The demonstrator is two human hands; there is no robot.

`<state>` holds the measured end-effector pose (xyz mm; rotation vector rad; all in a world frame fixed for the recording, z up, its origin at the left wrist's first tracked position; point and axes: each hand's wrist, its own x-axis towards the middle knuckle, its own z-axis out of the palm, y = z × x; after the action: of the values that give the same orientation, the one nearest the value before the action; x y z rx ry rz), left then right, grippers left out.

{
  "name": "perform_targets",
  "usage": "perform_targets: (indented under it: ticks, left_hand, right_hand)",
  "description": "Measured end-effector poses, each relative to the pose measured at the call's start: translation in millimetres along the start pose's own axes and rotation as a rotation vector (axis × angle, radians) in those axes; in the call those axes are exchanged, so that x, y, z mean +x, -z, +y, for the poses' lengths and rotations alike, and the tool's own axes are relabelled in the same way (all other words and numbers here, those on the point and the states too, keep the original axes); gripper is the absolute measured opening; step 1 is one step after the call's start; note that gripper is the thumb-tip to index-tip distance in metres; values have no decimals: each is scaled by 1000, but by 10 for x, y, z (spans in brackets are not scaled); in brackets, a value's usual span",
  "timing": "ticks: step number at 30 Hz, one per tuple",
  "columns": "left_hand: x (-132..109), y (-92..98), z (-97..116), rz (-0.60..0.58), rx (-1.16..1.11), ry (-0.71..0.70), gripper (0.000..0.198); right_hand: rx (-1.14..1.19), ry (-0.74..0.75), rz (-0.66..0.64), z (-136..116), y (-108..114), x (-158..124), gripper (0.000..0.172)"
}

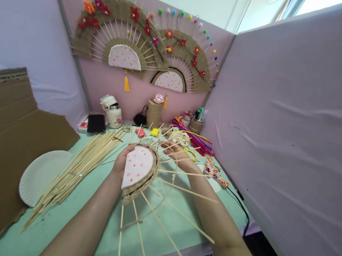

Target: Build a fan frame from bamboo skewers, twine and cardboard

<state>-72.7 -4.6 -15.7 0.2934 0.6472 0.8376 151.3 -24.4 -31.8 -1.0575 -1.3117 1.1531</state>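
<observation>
While the green table [73, 201] spreads beneath, a half-round fan [141, 170] is held above it, straight edge and long axis running away from the person, curve and pale sticks [120, 237] splaying rightward and nearward. The left hand [121, 163] is closed on that edge; the right hand [175, 153], partly curled, is among the sticks, its hold unclear. Brown cord-like border [155, 171] and dark line [149, 178] surround a white panel [137, 162] with reddish dots.

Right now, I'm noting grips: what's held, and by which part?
The left hand holds the fan piece by its straight edge; whether the right hand grips anything cannot be told.
</observation>
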Motion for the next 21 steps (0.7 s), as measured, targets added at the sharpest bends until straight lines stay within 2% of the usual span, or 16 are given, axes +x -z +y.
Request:
perform_targets:
  ticks: [3,8,14,21]
  left_hand:
    - [-34,59,-58,-23,-8,38,36]
    - [-70,7,-98,-12,-22,73,39]
    - [-120,-71,-183,43,22,136,36]
    - [-129,-94,-204,80,85,141,36]
  right_hand:
    - [90,-38,-60,126,-162,11,24]
    - [169,-61,39,245,-196,-36,13]
    - [273,-7,217,387,-150,30,29]
    - [321,-9,286,439,-94,67,38]
